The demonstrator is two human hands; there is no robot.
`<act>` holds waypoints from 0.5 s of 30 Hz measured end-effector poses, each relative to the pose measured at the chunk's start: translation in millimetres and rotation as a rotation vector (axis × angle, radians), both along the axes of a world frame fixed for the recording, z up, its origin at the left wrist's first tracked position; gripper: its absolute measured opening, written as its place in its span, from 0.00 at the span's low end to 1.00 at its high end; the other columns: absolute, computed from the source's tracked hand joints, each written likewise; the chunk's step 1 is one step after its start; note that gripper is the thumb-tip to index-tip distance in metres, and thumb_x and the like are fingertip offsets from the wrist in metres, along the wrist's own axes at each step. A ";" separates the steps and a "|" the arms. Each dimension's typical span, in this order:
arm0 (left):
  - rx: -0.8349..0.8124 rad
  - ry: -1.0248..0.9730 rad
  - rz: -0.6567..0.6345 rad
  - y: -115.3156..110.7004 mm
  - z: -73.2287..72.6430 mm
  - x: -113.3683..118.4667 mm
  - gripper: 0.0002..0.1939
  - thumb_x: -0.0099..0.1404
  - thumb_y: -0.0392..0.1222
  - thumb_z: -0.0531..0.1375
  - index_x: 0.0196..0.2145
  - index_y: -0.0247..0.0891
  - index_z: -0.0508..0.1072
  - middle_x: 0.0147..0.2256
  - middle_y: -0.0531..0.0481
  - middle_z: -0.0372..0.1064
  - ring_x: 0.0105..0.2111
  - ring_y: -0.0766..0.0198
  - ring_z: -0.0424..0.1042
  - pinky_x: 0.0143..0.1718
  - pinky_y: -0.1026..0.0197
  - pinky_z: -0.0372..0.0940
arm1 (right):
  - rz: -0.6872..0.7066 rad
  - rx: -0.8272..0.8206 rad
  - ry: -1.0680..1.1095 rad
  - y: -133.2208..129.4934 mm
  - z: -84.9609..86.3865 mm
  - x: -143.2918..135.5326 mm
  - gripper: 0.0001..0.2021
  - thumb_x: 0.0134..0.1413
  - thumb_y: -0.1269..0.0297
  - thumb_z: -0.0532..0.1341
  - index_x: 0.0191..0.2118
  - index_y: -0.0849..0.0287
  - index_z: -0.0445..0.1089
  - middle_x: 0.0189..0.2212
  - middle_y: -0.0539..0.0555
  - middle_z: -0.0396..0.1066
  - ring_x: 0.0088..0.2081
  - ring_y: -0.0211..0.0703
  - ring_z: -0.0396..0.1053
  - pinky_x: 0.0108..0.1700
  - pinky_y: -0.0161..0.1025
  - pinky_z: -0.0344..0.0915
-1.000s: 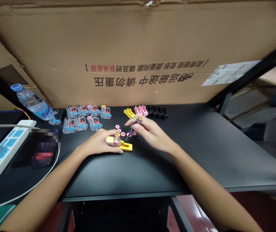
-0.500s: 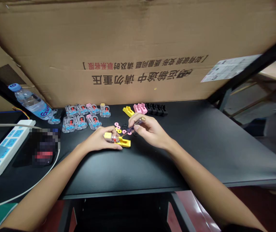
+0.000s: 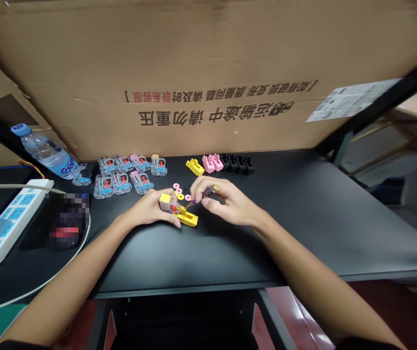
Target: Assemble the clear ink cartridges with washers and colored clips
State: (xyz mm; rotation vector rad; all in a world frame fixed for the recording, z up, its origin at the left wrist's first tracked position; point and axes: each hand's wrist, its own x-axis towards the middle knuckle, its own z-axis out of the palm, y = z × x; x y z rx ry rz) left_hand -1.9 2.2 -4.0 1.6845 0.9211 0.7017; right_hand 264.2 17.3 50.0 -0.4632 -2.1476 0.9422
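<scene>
My left hand [image 3: 152, 209] is closed around a small clear plastic case [image 3: 165, 203] with a yellow end and a red bit. Joined to or pressed against it is a yellow plastic piece [image 3: 190, 219] with a hollow middle. Between the fingers of my right hand [image 3: 226, 200] is a slim, dark translucent-handled screwdriver [image 3: 208, 191] with a gold-coloured end. It slants down to the left, its tip at the yellow piece; exact contact is too small to tell. Just behind lie pink rings [image 3: 176, 186], yellow rings [image 3: 181, 197] and black rings, partly hidden by my right hand.
Several clear cases with red and blue parts [image 3: 121, 182] lie at the back left. A yellow piece [image 3: 195, 166], pink pieces [image 3: 212, 163] and black pieces [image 3: 237, 163] line the back. A bottle [image 3: 49, 153], power strip [image 3: 13, 218] and cable stand left. Cardboard [image 3: 193, 43] walls the rear.
The yellow piece has tilted, its right end now lower and nearer me. My right hand has turned a little, and the screwdriver lies flatter. Both hands keep their holds.
</scene>
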 end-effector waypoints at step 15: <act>0.069 0.050 -0.001 0.1 0.6 -0.7 0.28 0.51 0.55 0.81 0.36 0.38 0.72 0.36 0.51 0.81 0.35 0.61 0.77 0.39 0.61 0.68 | -0.128 -0.279 0.131 -2.1 -5.4 -2.4 0.15 0.69 0.49 0.68 0.41 0.58 0.80 0.35 0.54 0.80 0.31 0.41 0.78 0.37 0.40 0.78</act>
